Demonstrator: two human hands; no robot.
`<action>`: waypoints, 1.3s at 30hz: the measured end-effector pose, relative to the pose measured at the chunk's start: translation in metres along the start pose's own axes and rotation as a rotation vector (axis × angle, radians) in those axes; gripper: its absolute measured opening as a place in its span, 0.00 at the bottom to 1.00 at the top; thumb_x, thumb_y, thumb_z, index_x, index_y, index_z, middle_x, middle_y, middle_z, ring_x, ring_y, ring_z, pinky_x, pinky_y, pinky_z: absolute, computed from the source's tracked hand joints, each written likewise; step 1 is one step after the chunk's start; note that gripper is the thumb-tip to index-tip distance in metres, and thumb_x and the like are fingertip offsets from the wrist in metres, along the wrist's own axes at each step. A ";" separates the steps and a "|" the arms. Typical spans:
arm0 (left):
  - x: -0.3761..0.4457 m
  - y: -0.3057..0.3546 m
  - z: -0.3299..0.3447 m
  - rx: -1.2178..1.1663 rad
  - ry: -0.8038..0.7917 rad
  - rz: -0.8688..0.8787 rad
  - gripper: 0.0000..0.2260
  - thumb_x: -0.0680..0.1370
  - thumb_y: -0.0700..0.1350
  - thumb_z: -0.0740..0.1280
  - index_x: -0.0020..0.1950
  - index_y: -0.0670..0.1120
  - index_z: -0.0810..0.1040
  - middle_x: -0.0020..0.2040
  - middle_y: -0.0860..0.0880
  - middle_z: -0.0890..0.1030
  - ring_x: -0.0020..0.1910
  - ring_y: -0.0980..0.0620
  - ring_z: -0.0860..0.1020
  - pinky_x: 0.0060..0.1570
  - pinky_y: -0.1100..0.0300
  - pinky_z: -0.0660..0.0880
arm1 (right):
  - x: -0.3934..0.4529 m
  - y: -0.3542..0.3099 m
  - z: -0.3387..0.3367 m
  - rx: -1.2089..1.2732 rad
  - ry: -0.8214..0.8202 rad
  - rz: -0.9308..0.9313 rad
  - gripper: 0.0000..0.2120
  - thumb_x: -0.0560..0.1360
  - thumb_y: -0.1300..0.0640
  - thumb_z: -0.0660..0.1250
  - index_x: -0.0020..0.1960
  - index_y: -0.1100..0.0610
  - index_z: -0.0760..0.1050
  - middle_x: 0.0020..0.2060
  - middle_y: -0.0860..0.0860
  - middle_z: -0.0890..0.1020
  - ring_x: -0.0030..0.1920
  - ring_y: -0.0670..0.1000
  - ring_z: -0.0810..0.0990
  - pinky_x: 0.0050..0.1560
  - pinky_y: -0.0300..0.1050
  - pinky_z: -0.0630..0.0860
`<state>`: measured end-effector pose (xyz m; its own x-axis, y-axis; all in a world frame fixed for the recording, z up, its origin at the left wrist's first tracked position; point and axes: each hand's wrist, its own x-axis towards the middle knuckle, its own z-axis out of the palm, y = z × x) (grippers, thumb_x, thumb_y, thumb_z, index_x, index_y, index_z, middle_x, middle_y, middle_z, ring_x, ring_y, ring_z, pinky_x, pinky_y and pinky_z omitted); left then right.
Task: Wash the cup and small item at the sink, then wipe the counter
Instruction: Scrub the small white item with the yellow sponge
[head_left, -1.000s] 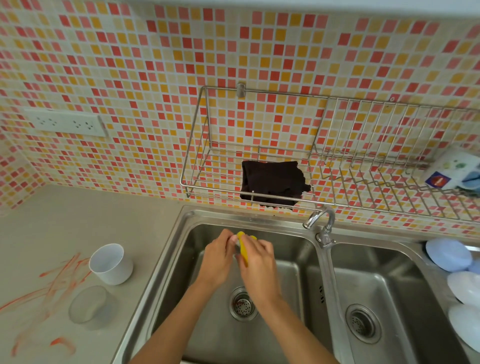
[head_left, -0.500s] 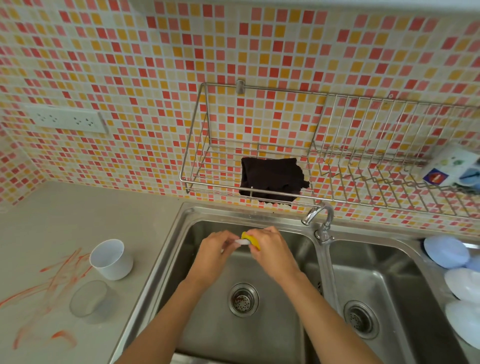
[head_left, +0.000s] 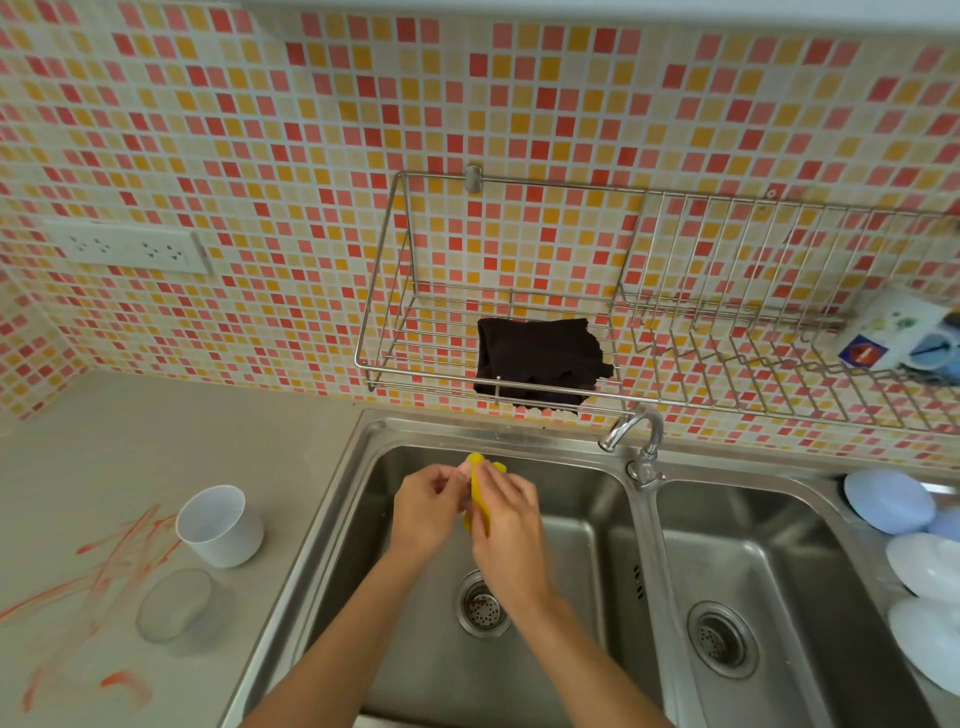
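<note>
Both hands together over the left basin of the sink (head_left: 519, 436), above the drain (head_left: 483, 608). Left hand (head_left: 423, 514) curled, fingertips pinching a small pale item (head_left: 464, 469), mostly hidden between the fingers. Right hand (head_left: 506, 525) wrapped round a yellow sponge (head_left: 477, 501), pressed up against the left hand's fingertips. So: left grip closed tight on the small item, right grip closed round the sponge, the two touching. What the small item is cannot be made out.

White cup (head_left: 221, 525) upright on the grey surface (head_left: 171, 426), left of the sink, well apart from both hands. Clear glass bowl (head_left: 174, 605) just in front of the cup, nearer the camera. Orange-red smears (head_left: 104, 566) streaked across the surface, left of cup and bowl.

Tap (head_left: 631, 431) on the ridge between the two basins, spout turned toward the left one. Wire rack (head_left: 623, 312) on the mosaic-tiled wall, dark cloth (head_left: 540, 361) lying in it above the tap. Pale blue and white plates (head_left: 904, 545) stacked at the right edge of the sink.
</note>
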<state>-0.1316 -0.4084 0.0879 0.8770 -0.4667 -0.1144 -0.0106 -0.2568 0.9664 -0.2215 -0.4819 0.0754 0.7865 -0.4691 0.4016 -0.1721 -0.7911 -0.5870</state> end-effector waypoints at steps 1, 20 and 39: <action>-0.001 0.000 0.001 -0.011 -0.001 -0.006 0.12 0.77 0.51 0.67 0.41 0.43 0.82 0.36 0.48 0.84 0.40 0.50 0.83 0.50 0.46 0.80 | 0.001 0.001 -0.001 -0.008 0.014 -0.018 0.26 0.72 0.66 0.69 0.69 0.57 0.71 0.62 0.49 0.78 0.59 0.50 0.70 0.64 0.32 0.61; -0.008 -0.002 -0.002 0.185 -0.089 0.143 0.05 0.76 0.49 0.69 0.47 0.48 0.81 0.39 0.53 0.84 0.39 0.58 0.80 0.47 0.59 0.77 | 0.022 0.036 -0.028 -0.219 -0.077 -0.045 0.16 0.67 0.64 0.72 0.53 0.52 0.79 0.44 0.44 0.84 0.45 0.51 0.74 0.47 0.41 0.71; -0.001 -0.002 0.003 -0.019 0.039 0.023 0.07 0.77 0.46 0.69 0.46 0.43 0.82 0.39 0.48 0.85 0.41 0.51 0.82 0.47 0.57 0.77 | 0.013 0.019 -0.024 -0.045 0.177 0.139 0.23 0.74 0.66 0.67 0.68 0.56 0.72 0.62 0.49 0.78 0.60 0.51 0.72 0.63 0.41 0.69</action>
<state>-0.1344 -0.4103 0.0855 0.8947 -0.4387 -0.0837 -0.0216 -0.2298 0.9730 -0.2287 -0.5124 0.0868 0.6376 -0.6331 0.4389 -0.3005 -0.7290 -0.6150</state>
